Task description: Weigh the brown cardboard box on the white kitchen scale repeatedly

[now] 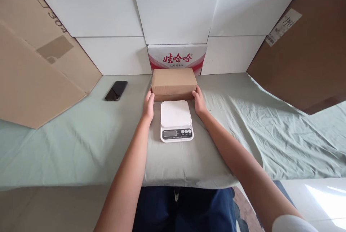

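A closed brown cardboard box (174, 78) is held between my two hands, just behind the scale. My left hand (148, 104) presses on its left side, with the thumb at the near corner. On the opposite side my right hand (199, 101) grips the box, its thumb at the near right corner. Most of the fingers are hidden along the box's sides. Nearer to me, between my forearms, lies a white digital kitchen scale (176, 120) with a blank-looking display and several round buttons; its weighing plate bears nothing. Whether the box touches the cloth I cannot tell.
A black phone (116, 91) lies on the green cloth (108, 145) to the left. Behind the box stands a white and red carton (177, 57) under white panels (177, 6). Large cardboard sheets stand at the left (40, 69) and right (305, 51).
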`<state>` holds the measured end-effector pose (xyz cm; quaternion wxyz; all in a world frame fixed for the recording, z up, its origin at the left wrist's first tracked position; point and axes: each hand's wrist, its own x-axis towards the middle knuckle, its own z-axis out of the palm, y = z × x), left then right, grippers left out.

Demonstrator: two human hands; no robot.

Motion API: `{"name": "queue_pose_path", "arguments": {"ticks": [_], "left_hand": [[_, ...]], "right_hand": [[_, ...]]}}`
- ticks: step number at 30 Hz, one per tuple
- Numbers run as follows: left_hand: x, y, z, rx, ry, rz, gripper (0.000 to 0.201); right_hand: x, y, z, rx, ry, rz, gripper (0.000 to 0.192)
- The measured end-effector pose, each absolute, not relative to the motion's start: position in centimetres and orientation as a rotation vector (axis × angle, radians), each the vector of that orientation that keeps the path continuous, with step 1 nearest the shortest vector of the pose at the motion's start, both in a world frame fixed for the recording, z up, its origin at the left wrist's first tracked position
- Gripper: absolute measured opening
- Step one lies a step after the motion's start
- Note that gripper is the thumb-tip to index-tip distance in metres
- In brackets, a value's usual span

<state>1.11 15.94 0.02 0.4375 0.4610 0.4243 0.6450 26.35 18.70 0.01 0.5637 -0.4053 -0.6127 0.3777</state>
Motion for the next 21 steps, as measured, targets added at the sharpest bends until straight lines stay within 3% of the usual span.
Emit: {"name": "queue_pose_path", "arguments": {"ticks": [5, 10, 15, 21], "left_hand": [[1.3, 16.2, -0.4, 1.275, 1.102, 1.627, 0.048], [1.5, 14.2, 2.0, 1.395, 1.059, 1.689, 0.053], [2.3, 9.4, 4.6, 1.411, 0.968, 1.798, 0.064], [1.7, 3.2, 2.3, 1.409, 1.04, 1.685, 0.078]], "right_hand": [[25.5, 17.7, 1.4, -0.961, -1.52, 0.878, 0.066], [25.1, 16.6, 3.1, -0.827, -1.541, 0.892, 0.081], [25.3, 12.3, 4.6, -0.75, -1.536, 0.802, 0.075], [25.8, 5.7, 2.6, -0.829, -1.418, 0.821, 0.076]]}}
